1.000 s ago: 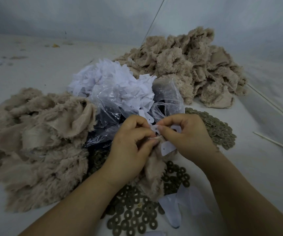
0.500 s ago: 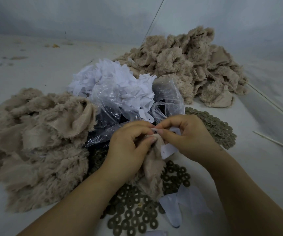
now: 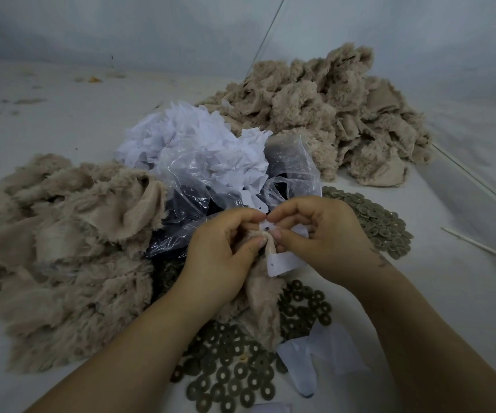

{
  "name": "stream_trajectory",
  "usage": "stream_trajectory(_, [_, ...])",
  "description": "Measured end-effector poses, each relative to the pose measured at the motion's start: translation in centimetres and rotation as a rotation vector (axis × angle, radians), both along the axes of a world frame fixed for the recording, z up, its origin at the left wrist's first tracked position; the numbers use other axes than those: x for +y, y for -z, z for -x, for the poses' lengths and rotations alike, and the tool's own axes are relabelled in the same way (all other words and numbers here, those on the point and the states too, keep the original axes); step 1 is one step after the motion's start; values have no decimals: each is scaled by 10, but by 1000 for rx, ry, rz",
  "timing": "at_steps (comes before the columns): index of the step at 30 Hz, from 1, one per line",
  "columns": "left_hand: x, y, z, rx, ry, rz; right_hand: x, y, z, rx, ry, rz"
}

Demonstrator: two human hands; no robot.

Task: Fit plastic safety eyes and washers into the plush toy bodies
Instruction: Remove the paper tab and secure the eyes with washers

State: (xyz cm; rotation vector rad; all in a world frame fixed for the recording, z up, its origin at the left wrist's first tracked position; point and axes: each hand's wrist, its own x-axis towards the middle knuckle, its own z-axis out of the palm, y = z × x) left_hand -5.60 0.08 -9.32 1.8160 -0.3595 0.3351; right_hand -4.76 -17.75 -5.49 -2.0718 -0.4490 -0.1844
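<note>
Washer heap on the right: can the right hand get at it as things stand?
Probably yes for the path: the washer heap lies just beyond the right hand with nothing between them. But that hand is pinching a white paper piece at the plush body, so it must let go first.

A pale grey-white surface (image 3: 62,120) stretches away under dim, cool light, flecked with small scraps and a yellowish crumb (image 3: 94,80) near its far edge. Behind it rises a plain grey wall (image 3: 151,28), crossed by a thin slanting line (image 3: 266,37). Thin pale sticks (image 3: 479,248) lie on the surface at right.
</note>
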Motion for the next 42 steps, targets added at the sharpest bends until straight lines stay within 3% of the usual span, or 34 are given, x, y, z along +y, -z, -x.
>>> stream_trajectory(10, [-2,-2,1,-29,-31,-23,7,0,1,-17,75,1])
stream_trajectory(22, [-1,0,2,-261,-129,-242,3,3,-1,-62,-25,68])
stream_trajectory(26, [-2,-1,4,-321,-89,-263,-1,-6,2,19,-61,-47])
stream_trajectory(29, [-1,-3,3,-302,-13,-217,-7,-13,1,132,46,-90])
stream_trajectory(33, [1,-3,3,-295,122,-231,-13,-9,-7,335,140,206])
stream_trajectory(36, [4,-3,2,-291,194,-199,-21,-7,-8,376,59,502])
stream_trajectory(42, [7,-2,0,-304,291,-195,-16,1,-10,261,-82,730])
